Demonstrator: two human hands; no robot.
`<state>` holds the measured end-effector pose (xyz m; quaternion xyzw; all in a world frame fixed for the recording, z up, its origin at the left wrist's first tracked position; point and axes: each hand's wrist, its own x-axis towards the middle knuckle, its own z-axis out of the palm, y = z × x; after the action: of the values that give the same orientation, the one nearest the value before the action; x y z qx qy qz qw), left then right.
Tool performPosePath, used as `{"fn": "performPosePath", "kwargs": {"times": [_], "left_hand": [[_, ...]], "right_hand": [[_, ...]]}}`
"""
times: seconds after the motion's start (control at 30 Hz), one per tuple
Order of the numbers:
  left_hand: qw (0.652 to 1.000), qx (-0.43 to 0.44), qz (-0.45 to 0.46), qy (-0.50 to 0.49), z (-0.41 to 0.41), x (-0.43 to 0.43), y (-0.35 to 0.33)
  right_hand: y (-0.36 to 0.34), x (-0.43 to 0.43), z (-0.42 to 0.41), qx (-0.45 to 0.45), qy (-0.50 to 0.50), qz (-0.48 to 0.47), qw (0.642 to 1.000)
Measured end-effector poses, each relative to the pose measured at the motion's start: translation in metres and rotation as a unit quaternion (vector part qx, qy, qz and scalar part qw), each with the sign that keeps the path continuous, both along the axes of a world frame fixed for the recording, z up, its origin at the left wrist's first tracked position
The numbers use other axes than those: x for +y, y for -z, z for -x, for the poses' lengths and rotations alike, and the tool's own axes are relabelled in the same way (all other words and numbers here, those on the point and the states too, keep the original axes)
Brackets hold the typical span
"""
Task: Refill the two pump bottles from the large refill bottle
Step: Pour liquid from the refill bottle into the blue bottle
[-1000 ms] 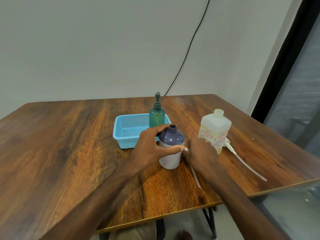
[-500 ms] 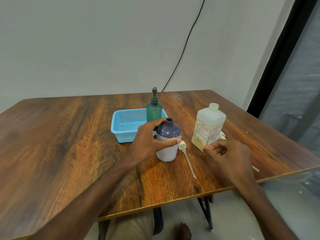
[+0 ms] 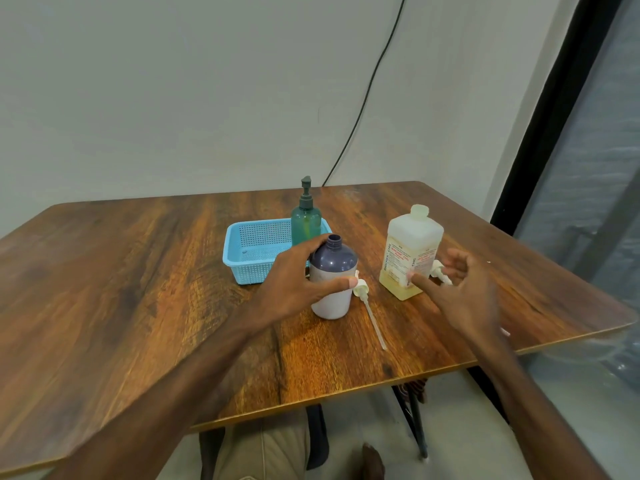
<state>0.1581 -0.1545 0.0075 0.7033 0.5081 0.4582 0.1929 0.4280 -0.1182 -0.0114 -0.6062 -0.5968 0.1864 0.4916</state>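
The near edge of the wooden table (image 3: 138,306) runs at a slant just above the person's knee (image 3: 263,445), and both forearms cross it. The left hand (image 3: 298,282) is wrapped round the purple bottle (image 3: 333,268), thumb across its pale lower half and fingers curled behind the dark shoulder. The bottle stands upright with its neck open, well in from the near edge. Just beside it on the right lies a white pump head (image 3: 360,289), its thin tube pointing back toward the near edge. The right hand (image 3: 462,296) hovers with fingers spread and loose, holding nothing. Its forefinger overlaps the lower corner of the refill bottle (image 3: 412,251), though I cannot tell if it touches. That big pale bottle stands upright to the right of the purple one, a gap between them, and a second pump head (image 3: 439,274) lies just beside it, partly behind the fingers. The table's right edge is near that hand. A broad stretch of wood spreads left of the left arm. Farther back sits a blue basket (image 3: 249,258), with the green pump bottle (image 3: 305,223) upright in its right end. Past the far edge a black cable (image 3: 363,98) climbs the wall (image 3: 173,98), and a dark window frame (image 3: 554,116) stands at the right.
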Motion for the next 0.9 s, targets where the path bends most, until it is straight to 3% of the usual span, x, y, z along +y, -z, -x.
{"fn": "performPosePath", "kwargs": {"times": [0.47,0.7,0.9], "left_hand": [[0.998,-0.001,0.049,-0.031,0.004,0.002,0.007],[0.999,-0.043,0.023,-0.023,-0.011,-0.007,0.006],[1.000,-0.021,0.004,0.018,-0.026,-0.005,0.004]], "right_hand": [[-0.007,0.020,0.014,0.007,-0.052,-0.029,0.998],[-0.036,-0.008,-0.012,-0.029,-0.112,-0.046,0.992],[-0.044,-0.026,-0.019,-0.057,-0.129,-0.068,0.988]]}}
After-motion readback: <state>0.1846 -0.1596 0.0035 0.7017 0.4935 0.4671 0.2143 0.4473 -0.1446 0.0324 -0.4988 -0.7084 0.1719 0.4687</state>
